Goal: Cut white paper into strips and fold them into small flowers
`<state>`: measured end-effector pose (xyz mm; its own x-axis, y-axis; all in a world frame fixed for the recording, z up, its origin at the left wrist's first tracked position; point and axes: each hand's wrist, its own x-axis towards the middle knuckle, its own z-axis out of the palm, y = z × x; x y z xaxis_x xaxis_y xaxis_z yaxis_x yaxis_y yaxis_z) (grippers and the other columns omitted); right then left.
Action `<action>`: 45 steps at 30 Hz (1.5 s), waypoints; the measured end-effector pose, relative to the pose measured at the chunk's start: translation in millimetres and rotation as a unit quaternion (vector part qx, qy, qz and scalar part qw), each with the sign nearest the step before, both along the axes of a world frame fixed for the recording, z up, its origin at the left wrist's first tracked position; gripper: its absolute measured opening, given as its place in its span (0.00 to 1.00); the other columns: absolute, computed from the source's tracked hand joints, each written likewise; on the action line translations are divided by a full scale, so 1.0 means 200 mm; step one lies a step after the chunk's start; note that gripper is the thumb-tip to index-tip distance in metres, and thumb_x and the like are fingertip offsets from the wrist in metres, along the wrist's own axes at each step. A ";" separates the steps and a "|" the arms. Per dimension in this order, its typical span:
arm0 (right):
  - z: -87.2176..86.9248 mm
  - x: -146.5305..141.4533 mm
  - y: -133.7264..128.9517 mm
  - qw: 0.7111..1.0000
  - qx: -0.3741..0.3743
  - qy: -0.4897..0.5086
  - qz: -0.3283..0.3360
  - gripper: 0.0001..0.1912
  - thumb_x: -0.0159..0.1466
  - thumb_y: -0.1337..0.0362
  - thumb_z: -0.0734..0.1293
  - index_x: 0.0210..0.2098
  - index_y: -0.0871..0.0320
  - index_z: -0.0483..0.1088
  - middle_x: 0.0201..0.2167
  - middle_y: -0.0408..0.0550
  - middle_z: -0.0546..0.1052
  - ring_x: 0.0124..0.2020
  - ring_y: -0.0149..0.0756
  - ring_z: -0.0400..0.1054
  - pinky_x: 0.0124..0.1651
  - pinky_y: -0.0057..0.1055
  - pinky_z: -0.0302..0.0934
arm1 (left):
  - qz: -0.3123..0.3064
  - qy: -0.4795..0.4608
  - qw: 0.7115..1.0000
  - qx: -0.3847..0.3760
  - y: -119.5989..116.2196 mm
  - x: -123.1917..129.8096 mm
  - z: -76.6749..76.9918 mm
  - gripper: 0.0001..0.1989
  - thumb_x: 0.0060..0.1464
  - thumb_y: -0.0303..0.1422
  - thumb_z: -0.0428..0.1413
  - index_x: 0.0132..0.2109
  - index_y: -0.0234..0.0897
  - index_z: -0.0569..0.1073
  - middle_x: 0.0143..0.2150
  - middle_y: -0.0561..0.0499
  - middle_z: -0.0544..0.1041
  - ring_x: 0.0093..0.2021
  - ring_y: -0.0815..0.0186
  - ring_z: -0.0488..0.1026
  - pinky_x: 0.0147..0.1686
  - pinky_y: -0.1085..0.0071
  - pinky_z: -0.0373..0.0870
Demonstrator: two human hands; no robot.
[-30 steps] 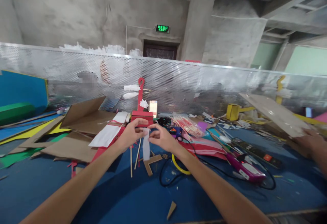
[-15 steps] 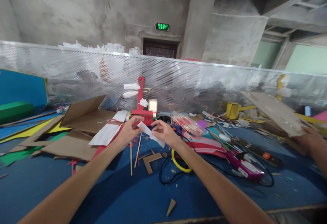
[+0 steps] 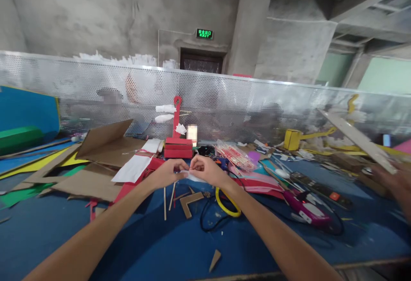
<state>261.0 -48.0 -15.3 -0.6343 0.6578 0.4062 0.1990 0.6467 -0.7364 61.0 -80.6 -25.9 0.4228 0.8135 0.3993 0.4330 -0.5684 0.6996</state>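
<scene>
Close together over the blue table, both my hands pinch a small strip of white tissue paper (image 3: 192, 178). My left hand (image 3: 167, 173) has its fingertips closed at the strip's left end. My right hand (image 3: 208, 171) grips it from the right, and the fingers of both hands nearly meet. Part of the strip is hidden behind them. Just beyond stands a red box (image 3: 178, 149) with a hooked red upright (image 3: 177, 114), which carries white tufts and thin sticks. Below my left hand lie two thin wooden sticks (image 3: 165, 206).
To the left are cardboard pieces (image 3: 93, 182) and a white sheet (image 3: 133, 169). A yellow ring (image 3: 226, 206), a bag of sticks (image 3: 236, 155), a purple tool (image 3: 306, 208) and a power strip (image 3: 324, 191) lie rightward. Another person's hand (image 3: 393, 182) holds a board (image 3: 359, 140) at far right.
My hands have come closer together and slightly lower, and the strip, earlier stretched between them, is now mostly covered by fingers. The other person's board has tilted and shifted right.
</scene>
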 end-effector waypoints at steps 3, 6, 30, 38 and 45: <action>0.00 0.01 -0.01 0.999 0.036 -0.035 -0.017 0.10 0.59 0.60 0.68 0.34 0.58 0.64 0.31 0.43 0.72 0.28 0.29 0.65 0.31 0.25 0.58 | 0.009 0.017 1.000 -0.023 0.02 -0.01 -0.01 0.11 0.52 0.39 0.56 0.34 0.34 0.74 0.25 0.54 0.70 0.26 0.70 0.64 0.27 0.74 0.59; 0.01 0.02 -0.05 0.988 0.120 -0.096 -0.026 0.17 0.55 0.56 0.71 0.37 0.57 0.63 0.33 0.42 0.71 0.30 0.30 0.63 0.31 0.25 0.56 | 0.011 -0.010 0.999 -0.049 0.01 -0.01 0.00 0.11 0.51 0.39 0.56 0.31 0.34 0.72 0.24 0.55 0.68 0.26 0.70 0.63 0.26 0.74 0.57; 0.04 0.04 -0.05 0.980 0.190 -0.062 0.006 0.07 0.62 0.65 0.66 0.38 0.57 0.76 0.33 0.47 0.77 0.36 0.33 0.69 0.40 0.29 0.61 | -0.044 -0.046 0.988 -0.143 -0.01 -0.02 0.02 0.09 0.49 0.36 0.57 0.30 0.34 0.74 0.22 0.56 0.67 0.22 0.73 0.59 0.22 0.75 0.53; 0.04 0.03 -0.04 0.998 0.052 0.020 0.010 0.09 0.59 0.65 0.67 0.38 0.60 0.75 0.33 0.47 0.77 0.34 0.33 0.70 0.36 0.27 0.63 | -0.092 -0.039 0.986 -0.136 -0.03 0.00 0.02 0.07 0.50 0.35 0.56 0.30 0.35 0.72 0.23 0.57 0.65 0.23 0.74 0.58 0.24 0.75 0.53; 0.03 0.02 -0.03 0.998 -0.013 0.067 -0.008 0.10 0.58 0.62 0.68 0.37 0.60 0.73 0.28 0.45 0.74 0.27 0.31 0.68 0.31 0.27 0.61 | -0.071 -0.066 0.992 -0.083 -0.05 0.01 0.04 0.05 0.49 0.33 0.56 0.33 0.36 0.73 0.28 0.54 0.70 0.28 0.71 0.65 0.31 0.73 0.60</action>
